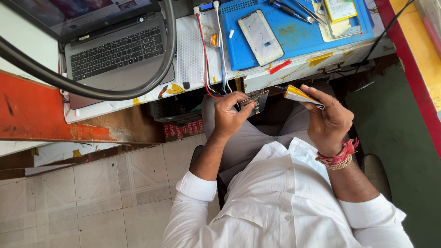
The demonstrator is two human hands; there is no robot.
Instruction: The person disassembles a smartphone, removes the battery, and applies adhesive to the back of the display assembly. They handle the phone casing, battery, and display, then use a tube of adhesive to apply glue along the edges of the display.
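left hand (228,115) holds small dark part (255,101); right hand (327,120) yellow tube (297,95)

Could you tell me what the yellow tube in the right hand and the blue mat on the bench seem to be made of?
Yellow tube: probably soft metal or plastic, glossy, with a dark nozzle. Blue mat: likely silicone or rubber, matte, with moulded compartments and stains.

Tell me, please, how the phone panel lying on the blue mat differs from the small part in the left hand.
The phone panel is larger, pale and rests free on the blue mat; the small part is darker, more compact and pinched by the left hand above the lap. Both are flat and rectangular.
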